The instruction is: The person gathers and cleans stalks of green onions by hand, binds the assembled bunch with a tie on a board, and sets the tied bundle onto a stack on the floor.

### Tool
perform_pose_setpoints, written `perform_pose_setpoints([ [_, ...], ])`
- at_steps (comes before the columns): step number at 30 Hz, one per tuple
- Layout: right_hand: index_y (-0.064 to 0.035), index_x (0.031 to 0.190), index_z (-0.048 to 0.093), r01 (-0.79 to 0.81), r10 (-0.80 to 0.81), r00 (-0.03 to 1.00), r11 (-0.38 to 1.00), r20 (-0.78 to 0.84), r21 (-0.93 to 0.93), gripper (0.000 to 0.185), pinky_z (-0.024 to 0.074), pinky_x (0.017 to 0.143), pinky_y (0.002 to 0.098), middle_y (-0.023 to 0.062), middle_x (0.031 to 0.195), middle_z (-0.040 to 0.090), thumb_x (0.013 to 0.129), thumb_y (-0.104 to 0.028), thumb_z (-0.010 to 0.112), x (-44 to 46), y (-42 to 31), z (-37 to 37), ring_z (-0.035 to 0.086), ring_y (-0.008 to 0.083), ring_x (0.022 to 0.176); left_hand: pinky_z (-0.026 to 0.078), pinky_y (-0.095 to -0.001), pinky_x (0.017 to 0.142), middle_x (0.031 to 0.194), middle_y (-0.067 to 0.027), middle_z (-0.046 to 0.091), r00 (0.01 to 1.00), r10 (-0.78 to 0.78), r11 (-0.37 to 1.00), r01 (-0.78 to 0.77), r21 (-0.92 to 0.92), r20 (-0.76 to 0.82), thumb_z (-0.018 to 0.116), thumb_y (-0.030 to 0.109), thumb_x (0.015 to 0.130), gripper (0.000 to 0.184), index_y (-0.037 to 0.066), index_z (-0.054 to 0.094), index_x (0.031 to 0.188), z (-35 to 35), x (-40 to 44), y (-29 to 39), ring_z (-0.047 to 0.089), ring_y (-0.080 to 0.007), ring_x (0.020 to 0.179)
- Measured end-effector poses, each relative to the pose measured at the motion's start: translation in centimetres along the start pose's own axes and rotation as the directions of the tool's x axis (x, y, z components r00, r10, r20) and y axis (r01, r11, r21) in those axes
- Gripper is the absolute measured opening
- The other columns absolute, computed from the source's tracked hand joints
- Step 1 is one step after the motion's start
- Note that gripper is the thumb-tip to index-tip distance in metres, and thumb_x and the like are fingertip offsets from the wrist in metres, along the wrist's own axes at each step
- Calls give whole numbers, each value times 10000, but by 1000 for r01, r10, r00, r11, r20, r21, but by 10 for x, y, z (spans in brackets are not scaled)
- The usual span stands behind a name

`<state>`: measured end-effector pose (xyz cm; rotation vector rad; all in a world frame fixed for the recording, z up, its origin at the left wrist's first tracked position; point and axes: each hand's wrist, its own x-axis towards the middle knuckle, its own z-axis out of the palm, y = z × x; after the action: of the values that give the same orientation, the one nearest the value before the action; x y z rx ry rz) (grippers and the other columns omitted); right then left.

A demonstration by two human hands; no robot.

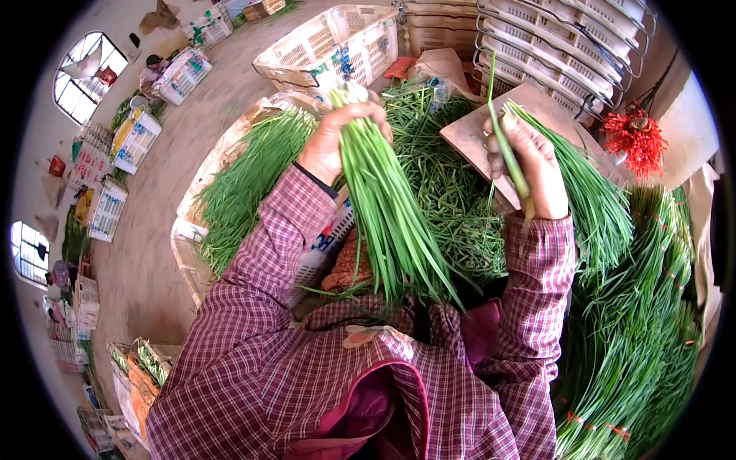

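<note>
My left hand (330, 142) is closed round a thick bunch of green chives (391, 207). The pale cut ends stick up above the fist, and the leaves hang down toward my lap. In my right hand (537, 165) a single wide green stalk (500, 134) is pinched between thumb and fingers, its thin tip pointing up. Just behind that hand, more chives (586, 180) lie across a flat board (479, 142) and droop over its right side. Below and between both hands spreads a heap of loose green trimmings (452, 199).
Chives (257, 165) fill a crate at my left. Tied bundles (636, 330) pile up at my right, beneath a hanging bunch of red ties (635, 138). Stacked white crates (563, 46) and another white crate (330, 46) stand ahead. People (153, 70) sit among crates along the far left wall.
</note>
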<state>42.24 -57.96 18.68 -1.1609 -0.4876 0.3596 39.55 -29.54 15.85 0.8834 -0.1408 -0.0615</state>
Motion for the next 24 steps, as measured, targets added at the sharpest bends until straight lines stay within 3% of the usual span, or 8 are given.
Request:
perform_pose_setpoints([
  [3, -34, 1163, 620, 282, -348, 937, 707, 28, -649, 388, 493, 865, 307, 114, 975, 654, 895, -313, 639, -4, 18, -1, 633, 223, 933, 582, -373, 705, 800, -54, 639, 988, 114, 978, -94, -187, 102, 709, 129, 747, 344, 90, 542, 1046, -4, 7, 30, 648, -212, 741],
  [8, -176, 1334, 485, 567, -526, 791, 436, 314, -699, 724, 375, 1024, 491, 169, 1342, 434, 714, -425, 762, -5, 33, 57, 435, 358, 1239, 460, -400, 919, 782, 34, 545, 875, 389, 921, -371, -120, 289, 628, 153, 799, 180, 135, 571, 969, 15, 22, 76, 533, -157, 760],
  [10, -287, 1300, 482, 452, -335, 877, 332, 345, -828, 698, 552, 764, 419, 150, 1281, 458, 677, -262, 796, -16, 66, 73, 560, 347, 1078, 448, -382, 876, 772, 36, 529, 822, 452, 892, -414, -182, 345, 629, 180, 786, 205, 144, 563, 978, 11, 31, 102, 519, -158, 743],
  [13, -219, 1161, 591, 404, -160, 911, 164, 379, -900, 444, 532, 462, 364, 148, 960, 631, 746, -62, 610, -35, 153, 52, 623, 256, 533, 422, -379, 900, 759, 52, 505, 744, 485, 875, -415, -250, 461, 604, 158, 788, 195, 143, 566, 978, 2, 31, 141, 497, -146, 747],
  [15, -184, 1072, 650, 428, -251, 891, 183, 379, -885, 370, 531, 459, 361, 141, 967, 654, 745, -33, 561, -56, 187, 36, 622, 230, 524, 426, -382, 890, 765, 51, 521, 702, 501, 865, -421, -273, 506, 604, 153, 787, 196, 137, 576, 980, -1, 26, 155, 499, -151, 750],
  [16, -199, 1031, 675, 337, -46, 941, 108, 334, -935, 340, 533, 464, 356, 108, 982, 668, 763, -35, 544, -66, 191, 24, 635, 229, 543, 426, -383, 886, 766, 47, 534, 691, 508, 861, -420, -286, 514, 603, 154, 788, 198, 131, 584, 984, -4, 23, 162, 502, -155, 748],
  [21, -203, 854, 705, 137, 96, 986, 6, 137, -991, 78, 526, 520, 364, 68, 862, 666, 787, -221, 670, -83, 159, -18, 652, 231, 593, 389, -329, 844, 781, 55, 552, 623, 519, 845, -479, -239, 585, 621, 169, 776, 193, 132, 575, 960, -10, 10, 181, 499, -130, 748],
  [24, -82, 807, 689, 252, -188, 964, 434, 187, -865, 198, 527, 547, 373, 117, 762, 673, 819, -280, 684, -64, 102, -14, 647, 268, 594, 407, -354, 872, 801, 53, 572, 555, 483, 859, -452, -243, 677, 592, 182, 804, 182, 138, 572, 979, -5, 5, 178, 524, -141, 772],
])
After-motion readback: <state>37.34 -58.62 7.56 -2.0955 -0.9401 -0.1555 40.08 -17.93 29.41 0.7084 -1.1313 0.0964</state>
